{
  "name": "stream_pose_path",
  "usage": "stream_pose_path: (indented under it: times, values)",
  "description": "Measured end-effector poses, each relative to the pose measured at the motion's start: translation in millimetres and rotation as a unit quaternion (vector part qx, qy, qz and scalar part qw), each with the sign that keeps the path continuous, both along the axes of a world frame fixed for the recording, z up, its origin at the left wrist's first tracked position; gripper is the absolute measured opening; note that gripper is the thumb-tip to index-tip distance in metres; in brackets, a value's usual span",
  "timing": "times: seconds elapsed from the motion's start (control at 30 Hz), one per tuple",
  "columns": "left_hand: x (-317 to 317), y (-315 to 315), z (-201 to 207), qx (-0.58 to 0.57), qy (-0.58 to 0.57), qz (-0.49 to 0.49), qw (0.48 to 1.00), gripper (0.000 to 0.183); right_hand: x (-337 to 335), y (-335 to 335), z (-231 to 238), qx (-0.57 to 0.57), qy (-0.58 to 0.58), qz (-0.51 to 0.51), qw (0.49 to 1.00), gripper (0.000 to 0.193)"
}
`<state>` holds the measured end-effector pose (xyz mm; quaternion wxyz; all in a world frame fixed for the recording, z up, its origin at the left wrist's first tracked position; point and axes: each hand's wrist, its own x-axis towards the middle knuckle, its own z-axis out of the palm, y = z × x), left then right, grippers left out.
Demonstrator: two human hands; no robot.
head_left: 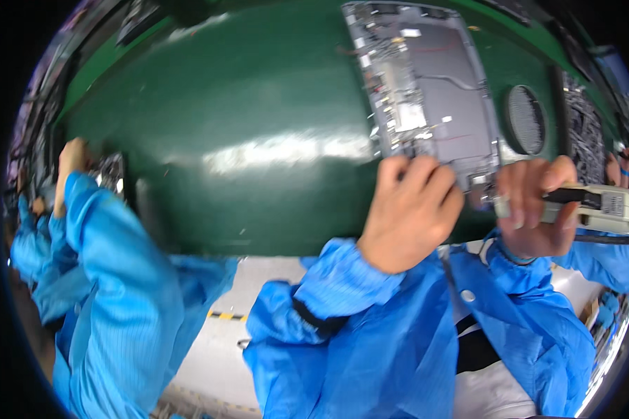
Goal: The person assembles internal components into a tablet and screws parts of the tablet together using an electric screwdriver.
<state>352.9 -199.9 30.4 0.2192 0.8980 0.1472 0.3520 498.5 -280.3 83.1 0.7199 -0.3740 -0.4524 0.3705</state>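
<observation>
A long grey electronics housing (pixel 454 105) lies on the green mat (pixel 237 84), with a circuit board, small white labels and thin cables along its inside. Over its near end is my left hand (pixel 412 213), back upward and fingers curled down; the fingertips are hidden, so what they pinch, if anything, does not show. To the right of that end my right hand (pixel 538 206) is closed around an off-white handheld device (pixel 611 211) with a black section and a label. The device points off to the right, and its exact kind is unclear.
A round container with a mesh-like surface (pixel 526 120) stands right of the housing. Beyond it, a dark tray (pixel 584 122) holds many small dark parts. At the left, a blue-sleeved co-worker's hand (pixel 74 155) is beside another small electronic part (pixel 109 172). More hands show at far right.
</observation>
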Motion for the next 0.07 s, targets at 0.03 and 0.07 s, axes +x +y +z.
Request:
stream_pose_path:
  times: [0.03,0.07]
  values:
    - [-0.9,0.5,0.8,0.017,0.003,0.001,1.0,0.018,0.8,-1.2,-2.5,0.006,0.015,0.007,1.0,0.044]
    - [-1.3,0.4,-0.2,0.017,0.02,-0.007,1.0,0.019,3.7,-2.0,-6.0,0.011,0.026,0.011,1.0,0.047]
